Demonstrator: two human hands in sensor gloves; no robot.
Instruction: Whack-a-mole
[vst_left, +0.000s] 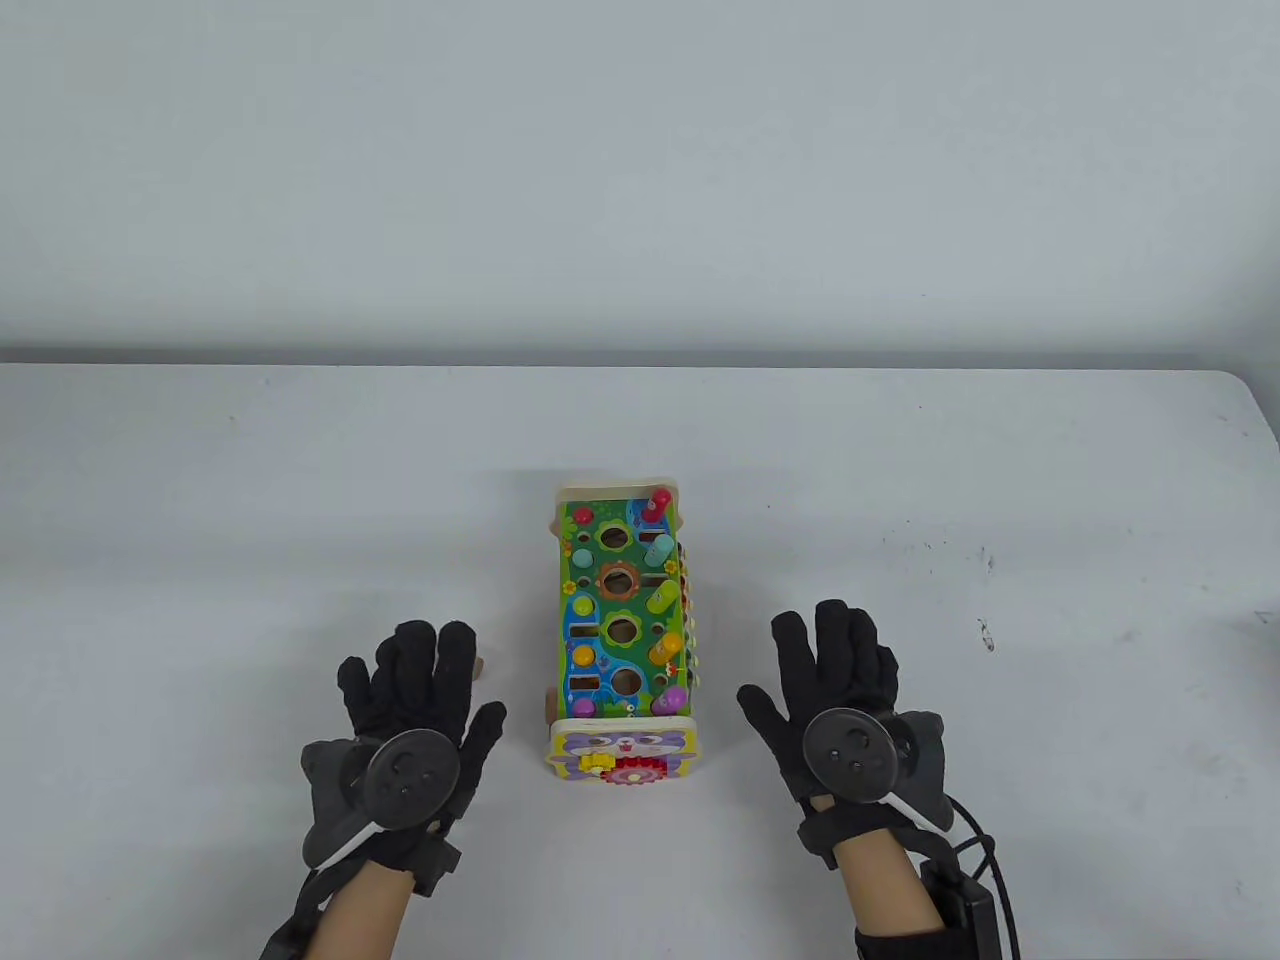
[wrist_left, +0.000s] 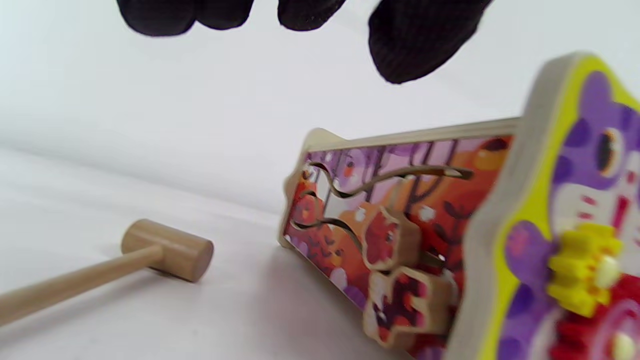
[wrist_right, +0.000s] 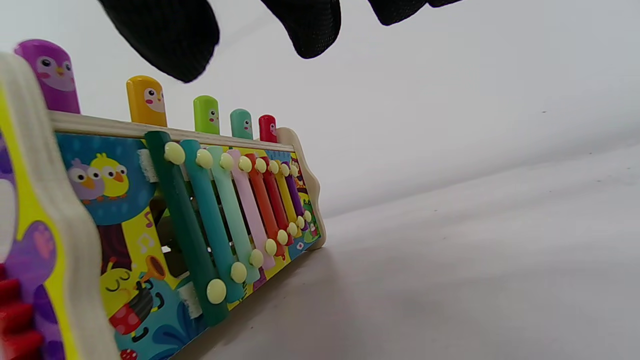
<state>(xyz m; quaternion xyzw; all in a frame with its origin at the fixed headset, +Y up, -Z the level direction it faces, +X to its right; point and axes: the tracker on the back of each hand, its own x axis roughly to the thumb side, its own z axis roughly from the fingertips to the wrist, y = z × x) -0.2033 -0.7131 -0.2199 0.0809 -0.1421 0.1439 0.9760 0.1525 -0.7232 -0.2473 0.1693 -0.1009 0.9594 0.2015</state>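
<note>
A colourful wooden whack-a-mole toy box (vst_left: 620, 625) stands lengthwise in the middle of the table. Its green top has round holes, a row of pegs pushed down on the left and a row of raised pegs (vst_left: 666, 600) on the right; these stand up in the right wrist view (wrist_right: 146, 100). A wooden hammer (wrist_left: 125, 260) lies on the table left of the box, mostly hidden under my left hand (vst_left: 420, 690) in the table view. My left hand lies flat, open, left of the box. My right hand (vst_left: 830, 670) lies flat, open, right of it. Neither holds anything.
The box's near end (vst_left: 620, 752) bears a purple animal face with yellow and red gears. Its right side carries a xylophone (wrist_right: 235, 210); its left side a slotted picture panel (wrist_left: 390, 220). The white table's far edge (vst_left: 640, 366) meets a pale wall.
</note>
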